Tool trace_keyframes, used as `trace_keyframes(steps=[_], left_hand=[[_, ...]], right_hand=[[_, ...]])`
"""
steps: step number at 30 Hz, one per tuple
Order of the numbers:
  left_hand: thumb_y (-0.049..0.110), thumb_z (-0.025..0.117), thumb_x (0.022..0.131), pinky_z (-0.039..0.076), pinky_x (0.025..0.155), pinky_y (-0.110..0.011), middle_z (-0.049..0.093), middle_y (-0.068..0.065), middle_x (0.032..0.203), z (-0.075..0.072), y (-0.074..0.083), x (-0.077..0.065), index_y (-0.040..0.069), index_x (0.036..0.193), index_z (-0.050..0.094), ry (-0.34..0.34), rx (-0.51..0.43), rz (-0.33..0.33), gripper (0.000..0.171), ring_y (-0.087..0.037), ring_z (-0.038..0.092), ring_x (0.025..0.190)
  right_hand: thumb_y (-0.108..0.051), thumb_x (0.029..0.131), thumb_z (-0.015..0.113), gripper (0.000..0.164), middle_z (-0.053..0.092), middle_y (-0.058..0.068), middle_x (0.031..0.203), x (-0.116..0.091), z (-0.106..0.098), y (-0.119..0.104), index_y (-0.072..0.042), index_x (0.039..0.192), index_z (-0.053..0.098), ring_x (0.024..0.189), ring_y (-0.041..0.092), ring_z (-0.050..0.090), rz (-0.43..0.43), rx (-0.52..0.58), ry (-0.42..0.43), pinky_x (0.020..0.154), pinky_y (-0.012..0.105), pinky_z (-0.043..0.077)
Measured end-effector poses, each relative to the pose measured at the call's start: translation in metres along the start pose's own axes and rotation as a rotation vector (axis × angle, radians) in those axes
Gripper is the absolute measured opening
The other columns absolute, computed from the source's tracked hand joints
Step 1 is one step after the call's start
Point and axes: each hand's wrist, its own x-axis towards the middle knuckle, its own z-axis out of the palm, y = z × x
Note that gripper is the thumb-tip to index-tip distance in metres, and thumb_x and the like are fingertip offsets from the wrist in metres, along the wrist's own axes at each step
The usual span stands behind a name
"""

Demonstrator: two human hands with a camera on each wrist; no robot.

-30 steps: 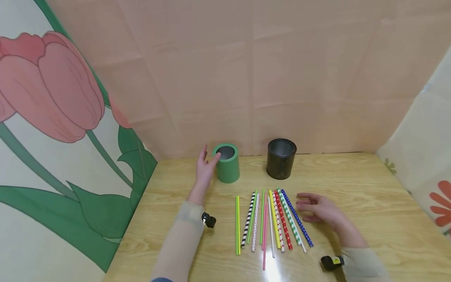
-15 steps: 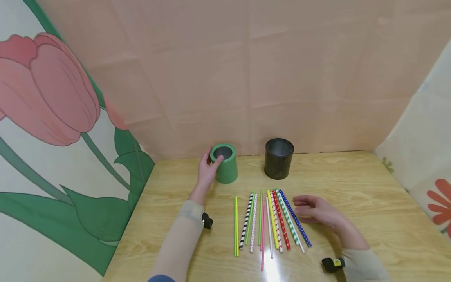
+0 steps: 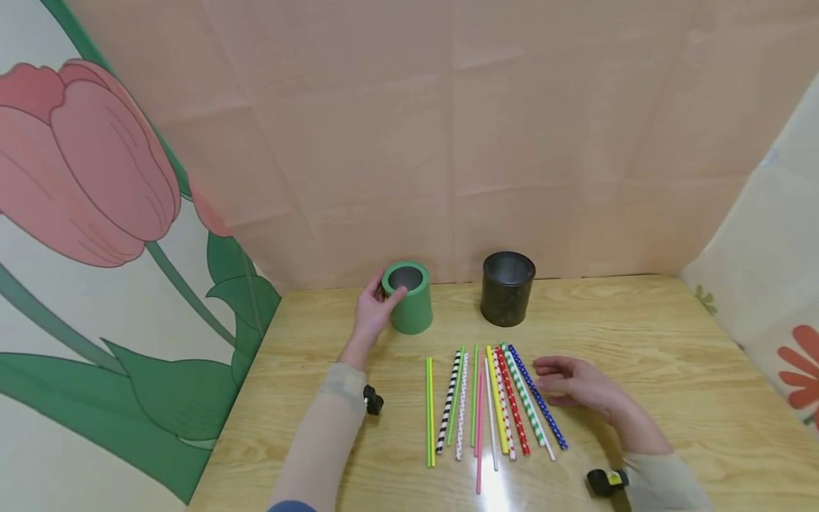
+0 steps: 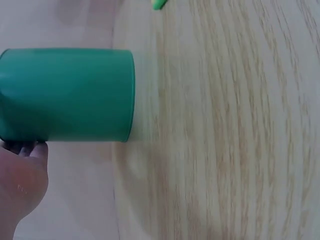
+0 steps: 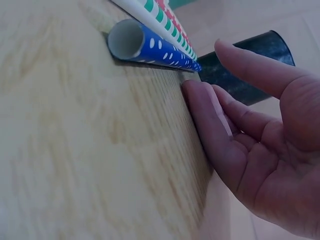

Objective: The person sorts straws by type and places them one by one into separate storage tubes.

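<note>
At the back of the table stands an upright green cup [image 3: 413, 313], hollow and dark inside. My left hand [image 3: 371, 313] holds it from the left, thumb over its near side and fingers behind it; in the left wrist view the fingers meet the side of the green cup [image 4: 75, 95]. Several patterned and plain paper straws lie side by side in the middle. Rightmost is a blue straw with white dots [image 3: 539, 398]. Just right of it my right hand [image 3: 579, 384] rests low over the table, fingers loosely bent, holding nothing; the right wrist view shows the blue straw [image 5: 165, 52] beside the fingertips.
A black cup [image 3: 507, 295] stands upright to the right of the green one, close to the peach backdrop [image 3: 448, 142]. A wall with a painted tulip [image 3: 121, 163] rises at the left, a flowered sheet [image 3: 761, 284] at the right. The wooden table [image 3: 672, 355] spans between them.
My left hand has closed in on the green cup, its thumb and fingers now around the side. The right hand has stayed by the blue straw; the straws have not moved.
</note>
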Motion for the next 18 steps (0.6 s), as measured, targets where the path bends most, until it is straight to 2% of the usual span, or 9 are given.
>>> trace_keyframes(steps=[13,18], left_hand=[[0.019,0.083,0.097,0.034,0.127,-0.04,0.037,-0.021,0.169,-0.003,0.0,0.0,-0.002,0.163,0.038,-0.006,-0.02,-0.006,0.082,-0.034,0.036,0.156],[0.02,0.084,0.096,0.034,0.127,-0.038,0.037,-0.018,0.169,-0.002,-0.001,0.001,0.001,0.164,0.038,-0.005,-0.032,-0.016,0.083,-0.032,0.035,0.157]], right_hand=[[-0.024,0.101,0.077,0.058,0.067,0.019,0.129,0.011,0.001,-0.005,0.006,0.146,0.056,0.11,0.025,0.068,0.013,-0.143,0.095,0.088,0.04,0.065],[-0.024,0.1,0.078,0.057,0.069,0.019,0.128,0.013,0.003,-0.01,0.006,0.145,0.057,0.109,0.026,0.069,0.022,-0.158,0.116,0.088,0.041,0.065]])
